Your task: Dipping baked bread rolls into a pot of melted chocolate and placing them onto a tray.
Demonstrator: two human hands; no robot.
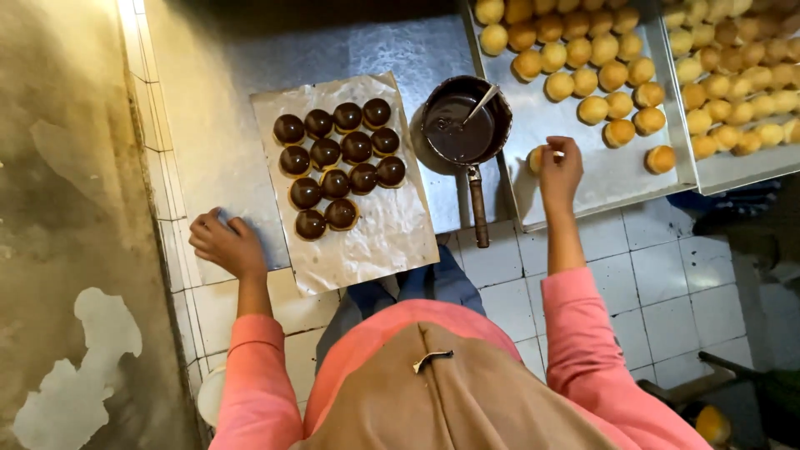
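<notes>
My right hand (560,171) is shut on a plain golden bun (537,158) at the near edge of a metal tray (583,179) that carries several more plain buns (587,79). A dark saucepan (465,125) of melted chocolate with a spoon (482,104) in it stands just left of that hand, its handle pointing towards me. Further left lies a foil sheet (375,233) with several chocolate-topped buns (337,158) in rows. My left hand (225,243) rests flat on the metal surface beside the foil's near left corner, holding nothing.
A second tray (742,162) with several plain buns sits at the far right. A stained wall (67,208) runs along the left. White floor tiles (658,283) show below the trays. My pink sleeves and tan apron fill the bottom.
</notes>
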